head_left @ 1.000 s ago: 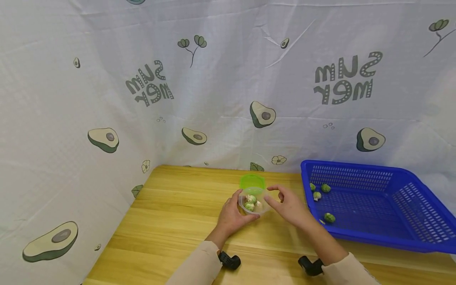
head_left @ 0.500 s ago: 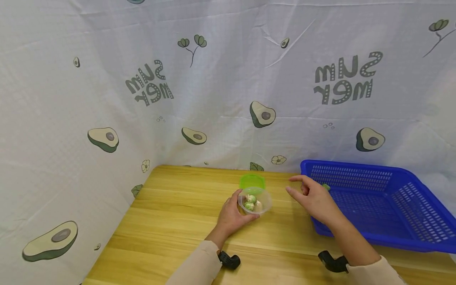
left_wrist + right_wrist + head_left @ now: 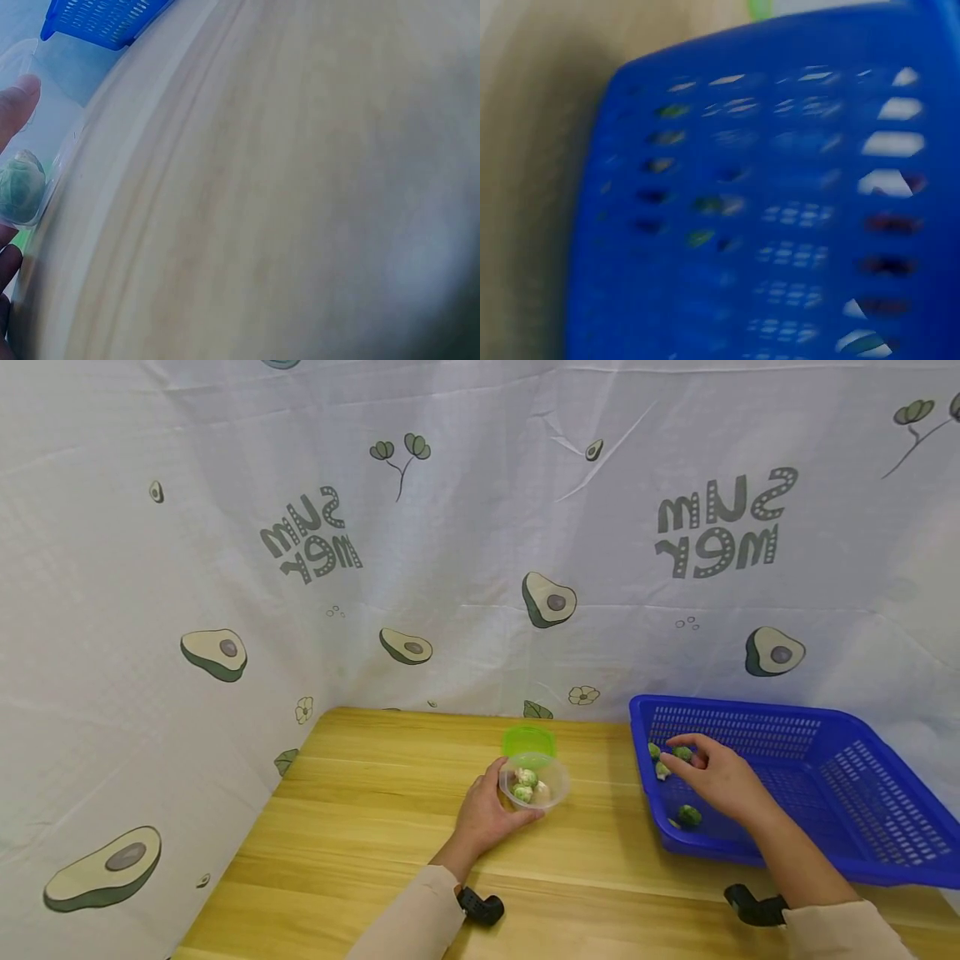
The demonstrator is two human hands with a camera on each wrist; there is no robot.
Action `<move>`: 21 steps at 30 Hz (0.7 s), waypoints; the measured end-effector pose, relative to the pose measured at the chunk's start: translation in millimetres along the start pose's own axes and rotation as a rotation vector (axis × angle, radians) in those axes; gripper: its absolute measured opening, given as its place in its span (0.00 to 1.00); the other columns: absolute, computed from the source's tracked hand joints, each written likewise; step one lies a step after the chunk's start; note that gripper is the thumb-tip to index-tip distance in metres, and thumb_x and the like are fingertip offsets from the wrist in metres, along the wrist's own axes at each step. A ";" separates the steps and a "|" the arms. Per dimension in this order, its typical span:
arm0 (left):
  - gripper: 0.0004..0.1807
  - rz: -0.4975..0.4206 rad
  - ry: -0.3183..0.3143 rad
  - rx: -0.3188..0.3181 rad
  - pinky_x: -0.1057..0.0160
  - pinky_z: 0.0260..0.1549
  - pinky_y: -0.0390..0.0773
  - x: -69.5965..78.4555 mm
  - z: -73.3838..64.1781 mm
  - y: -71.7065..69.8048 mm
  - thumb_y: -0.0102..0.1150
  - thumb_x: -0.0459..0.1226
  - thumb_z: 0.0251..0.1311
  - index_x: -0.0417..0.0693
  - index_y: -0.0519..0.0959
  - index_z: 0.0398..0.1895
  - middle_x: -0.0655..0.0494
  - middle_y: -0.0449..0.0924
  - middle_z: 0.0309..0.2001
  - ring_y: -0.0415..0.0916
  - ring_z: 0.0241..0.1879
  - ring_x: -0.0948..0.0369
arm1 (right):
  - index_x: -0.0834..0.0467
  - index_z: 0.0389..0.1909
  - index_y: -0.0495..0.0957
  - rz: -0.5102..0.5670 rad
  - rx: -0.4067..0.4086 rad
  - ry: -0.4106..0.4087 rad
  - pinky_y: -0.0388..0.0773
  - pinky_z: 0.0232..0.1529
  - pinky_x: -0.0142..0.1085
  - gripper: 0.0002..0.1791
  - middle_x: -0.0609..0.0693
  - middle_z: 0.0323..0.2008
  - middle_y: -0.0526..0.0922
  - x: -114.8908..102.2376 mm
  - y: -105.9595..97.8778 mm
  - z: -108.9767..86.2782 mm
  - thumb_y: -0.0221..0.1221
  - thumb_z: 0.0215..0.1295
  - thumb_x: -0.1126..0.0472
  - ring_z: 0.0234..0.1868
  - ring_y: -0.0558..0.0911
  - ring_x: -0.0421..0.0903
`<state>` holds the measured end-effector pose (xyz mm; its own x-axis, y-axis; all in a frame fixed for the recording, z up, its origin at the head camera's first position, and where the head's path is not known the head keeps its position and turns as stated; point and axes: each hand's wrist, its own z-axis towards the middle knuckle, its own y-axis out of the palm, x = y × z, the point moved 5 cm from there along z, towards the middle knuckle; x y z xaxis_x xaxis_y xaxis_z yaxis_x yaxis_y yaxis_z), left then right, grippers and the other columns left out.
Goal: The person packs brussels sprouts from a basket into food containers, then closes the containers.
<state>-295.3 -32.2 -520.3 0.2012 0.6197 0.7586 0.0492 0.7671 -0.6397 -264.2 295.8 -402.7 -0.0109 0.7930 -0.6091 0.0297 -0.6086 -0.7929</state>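
Note:
My left hand (image 3: 483,814) grips a small clear plastic tub (image 3: 561,787), fingers on its far left side and thumb at the near side. Inside lie several pale-green Brussels sprouts (image 3: 527,778); one sprout (image 3: 21,187) shows through the wall in the left wrist view. Over the left end of a blue basket (image 3: 750,704), my right hand (image 3: 723,781) reaches with thumb and index finger apart and nothing between them. Its fingertips overlap a Brussels sprout (image 3: 682,753) in the head view. Another sprout (image 3: 689,815) sits nearer the basket's front wall.
A bright green lid (image 3: 528,741) lies just behind the tub. The wooden table (image 3: 360,827) ends at a printed curtain (image 3: 450,568) at the back and left. In the right wrist view, the slotted basket wall (image 3: 742,45) fills most of the picture, blurred.
My right hand has moved away from the tub, rightward, to above the basket's left end. The left hand and the tub have stayed in place.

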 end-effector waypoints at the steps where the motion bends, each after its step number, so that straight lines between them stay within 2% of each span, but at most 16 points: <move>1: 0.58 -0.002 0.000 0.000 0.44 0.61 0.76 -0.2 0.1 0.0 0.75 0.65 0.46 0.57 0.59 0.79 0.47 0.76 0.65 0.75 0.64 0.49 | 0.64 0.67 0.70 -0.007 -0.013 0.002 0.61 0.22 0.38 0.36 0.50 0.27 0.64 4.7 1.4 0.0 0.54 0.75 0.38 0.22 0.63 0.44; 6: 0.59 -0.006 0.001 0.005 0.44 0.61 0.76 -2.4 0.6 0.5 0.75 0.65 0.45 0.57 0.59 0.79 0.47 0.76 0.65 0.75 0.64 0.49 | 0.68 0.64 0.72 -0.060 -0.089 0.008 0.61 0.21 0.36 0.35 0.48 0.25 0.66 25.0 6.9 1.4 0.58 0.74 0.41 0.21 0.64 0.44; 8: 0.58 -0.006 0.002 0.008 0.44 0.61 0.76 -3.3 0.6 0.5 0.75 0.66 0.45 0.58 0.59 0.79 0.48 0.76 0.65 0.75 0.64 0.49 | 0.69 0.62 0.73 -0.094 -0.123 0.006 0.65 0.23 0.38 0.32 0.50 0.27 0.70 31.0 7.0 3.6 0.59 0.74 0.44 0.23 0.68 0.45; 11: 0.59 -0.010 0.002 0.009 0.44 0.61 0.76 -3.9 0.6 0.1 0.75 0.66 0.45 0.58 0.59 0.79 0.48 0.76 0.65 0.75 0.64 0.49 | 0.69 0.59 0.75 -0.152 -0.197 -0.008 0.76 0.31 0.46 0.29 0.59 0.35 0.80 38.2 7.4 6.7 0.61 0.72 0.48 0.32 0.78 0.52; 14: 0.59 -0.013 0.004 0.011 0.44 0.61 0.76 -4.0 0.5 -0.3 0.75 0.66 0.45 0.58 0.59 0.79 0.47 0.76 0.65 0.75 0.64 0.49 | 0.70 0.55 0.78 -0.201 -0.275 -0.024 0.79 0.44 0.55 0.27 0.67 0.48 0.83 44.1 9.6 8.6 0.64 0.69 0.50 0.46 0.82 0.62; 17: 0.59 -0.011 0.007 0.012 0.44 0.60 0.76 -4.1 0.6 0.0 0.75 0.66 0.45 0.58 0.59 0.79 0.47 0.76 0.65 0.75 0.64 0.49 | 0.70 0.52 0.79 -0.218 -0.325 -0.030 0.78 0.49 0.60 0.24 0.70 0.50 0.82 48.4 13.0 9.1 0.66 0.66 0.53 0.51 0.81 0.67; 21: 0.59 -0.004 0.010 0.007 0.45 0.60 0.76 -4.0 1.1 1.0 0.75 0.66 0.45 0.58 0.59 0.79 0.47 0.76 0.65 0.75 0.63 0.49 | 0.69 0.51 0.80 -0.239 -0.348 -0.026 0.77 0.49 0.59 0.23 0.68 0.50 0.83 51.3 15.3 9.3 0.68 0.62 0.56 0.50 0.81 0.65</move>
<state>-297.2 -33.6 -523.8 0.2105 0.6149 0.7600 0.0429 0.7709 -0.6355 -273.6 326.9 -446.2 -0.0837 0.9071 -0.4126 0.3586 -0.3589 -0.8618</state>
